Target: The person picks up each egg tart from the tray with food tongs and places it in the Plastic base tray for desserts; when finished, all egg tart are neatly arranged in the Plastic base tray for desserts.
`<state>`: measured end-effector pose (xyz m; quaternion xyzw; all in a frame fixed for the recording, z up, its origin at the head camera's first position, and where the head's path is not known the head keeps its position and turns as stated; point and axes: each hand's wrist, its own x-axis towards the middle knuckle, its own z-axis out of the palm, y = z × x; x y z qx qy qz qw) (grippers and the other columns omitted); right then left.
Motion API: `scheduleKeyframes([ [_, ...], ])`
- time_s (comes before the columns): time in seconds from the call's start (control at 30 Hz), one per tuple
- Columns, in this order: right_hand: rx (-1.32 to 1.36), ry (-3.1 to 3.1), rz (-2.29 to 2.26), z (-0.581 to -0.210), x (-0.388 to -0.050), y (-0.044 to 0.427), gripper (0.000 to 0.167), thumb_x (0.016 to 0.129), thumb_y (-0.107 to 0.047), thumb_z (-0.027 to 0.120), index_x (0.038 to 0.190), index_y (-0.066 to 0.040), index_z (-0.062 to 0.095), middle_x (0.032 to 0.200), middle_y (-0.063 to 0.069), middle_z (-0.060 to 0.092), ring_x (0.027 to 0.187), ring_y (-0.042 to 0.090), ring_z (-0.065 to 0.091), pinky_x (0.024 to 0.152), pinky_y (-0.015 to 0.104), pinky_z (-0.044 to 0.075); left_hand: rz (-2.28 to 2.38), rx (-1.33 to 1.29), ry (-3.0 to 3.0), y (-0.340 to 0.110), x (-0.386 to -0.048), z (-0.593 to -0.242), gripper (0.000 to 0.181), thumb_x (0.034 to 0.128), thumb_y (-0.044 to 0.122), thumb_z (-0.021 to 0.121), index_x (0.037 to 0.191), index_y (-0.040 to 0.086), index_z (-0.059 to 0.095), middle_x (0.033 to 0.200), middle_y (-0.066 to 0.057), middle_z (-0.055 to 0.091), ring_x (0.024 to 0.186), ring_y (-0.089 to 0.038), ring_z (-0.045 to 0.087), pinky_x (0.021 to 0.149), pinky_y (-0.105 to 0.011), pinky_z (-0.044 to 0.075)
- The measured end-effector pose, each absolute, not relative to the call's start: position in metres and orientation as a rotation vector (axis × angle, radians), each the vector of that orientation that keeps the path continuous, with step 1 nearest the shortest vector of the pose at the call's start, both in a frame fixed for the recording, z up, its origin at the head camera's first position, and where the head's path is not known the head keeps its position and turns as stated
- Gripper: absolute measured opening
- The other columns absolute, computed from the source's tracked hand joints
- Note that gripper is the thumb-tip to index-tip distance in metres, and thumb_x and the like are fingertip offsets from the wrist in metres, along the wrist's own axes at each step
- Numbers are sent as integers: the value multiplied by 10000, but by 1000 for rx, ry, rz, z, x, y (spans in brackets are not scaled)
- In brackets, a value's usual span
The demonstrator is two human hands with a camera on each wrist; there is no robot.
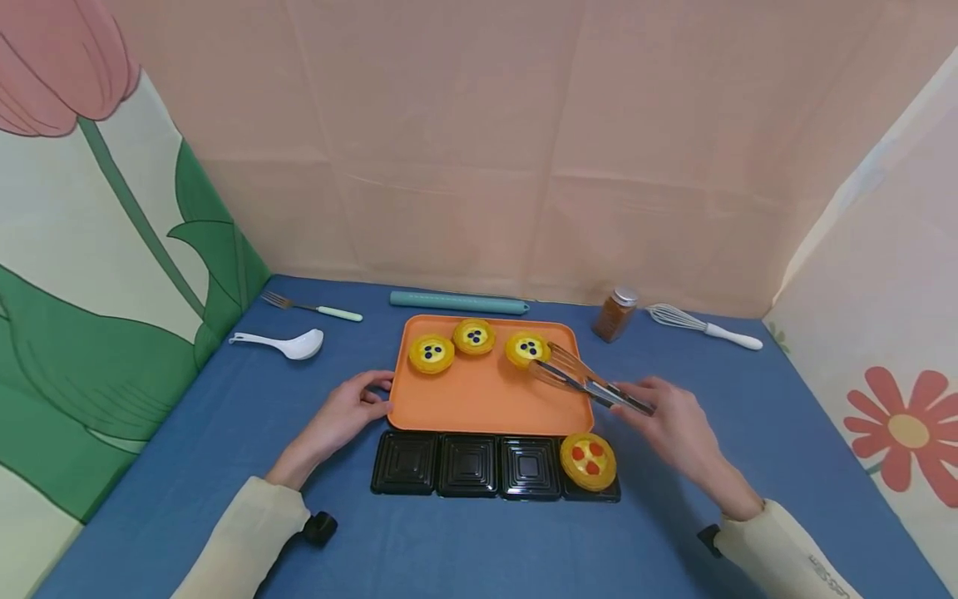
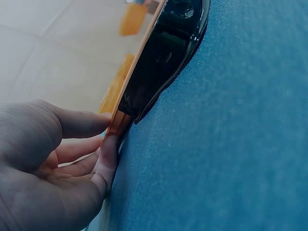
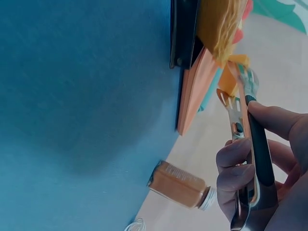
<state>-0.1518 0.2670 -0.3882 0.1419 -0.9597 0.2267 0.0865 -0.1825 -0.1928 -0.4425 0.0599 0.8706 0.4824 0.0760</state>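
My left hand [image 1: 348, 416] pinches the left edge of an orange tray [image 1: 479, 399], as the left wrist view confirms. In my right hand [image 1: 677, 424] is a pair of metal tongs [image 1: 599, 389] with dark handle grips. The tongs' ends lie either side of an egg tart [image 1: 527, 348] topped with blue dots, at the tray's right; whether they squeeze it I cannot tell. Two similar tarts [image 1: 431, 354] sit at the tray's back left. In front stands a black tray [image 1: 469, 466] of square compartments, its rightmost holding a tart with red pieces [image 1: 589, 462].
Behind the orange tray lies a teal rolling pin [image 1: 458, 303]. A fork [image 1: 310, 306] and a white spoon [image 1: 288, 343] are at the back left. A brown-filled jar [image 1: 616, 314] and a white-handled whisk [image 1: 703, 326] are at the back right. A blue cloth [image 1: 479, 549] covers the table.
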Motion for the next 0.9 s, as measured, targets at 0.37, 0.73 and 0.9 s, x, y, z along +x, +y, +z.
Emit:
scheduleKeyframes([
  [0.37, 388, -2850, 741, -379, -110, 270, 394, 884, -245, 803, 1244, -98, 739, 1003, 21, 659, 626, 73, 522, 501, 268, 424, 1442, 197, 2619, -194, -184, -444, 497, 980, 106, 657, 1442, 6, 505, 1290, -154, 566, 968, -231, 580, 863, -393, 486],
  [0.73, 303, -2919, 756, -376, -77, 265, 385, 856, -202, 825, 1228, -137, 751, 1017, 5, 657, 654, 62, 517, 524, 254, 442, 1437, 206, 2620, -196, -184, -444, 500, 979, 122, 665, 1442, 13, 511, 1278, -144, 572, 961, -228, 579, 842, -382, 485],
  [0.9, 250, -2953, 792, -377, -64, 266, 380, 853, -211, 827, 1224, -174, 754, 1008, -30, 648, 658, 54, 515, 529, 252, 440, 1444, 218, 2620, -195, -185, -445, 498, 979, 119, 664, 1441, 12, 512, 1275, -142, 571, 956, -225, 579, 840, -380, 483],
])
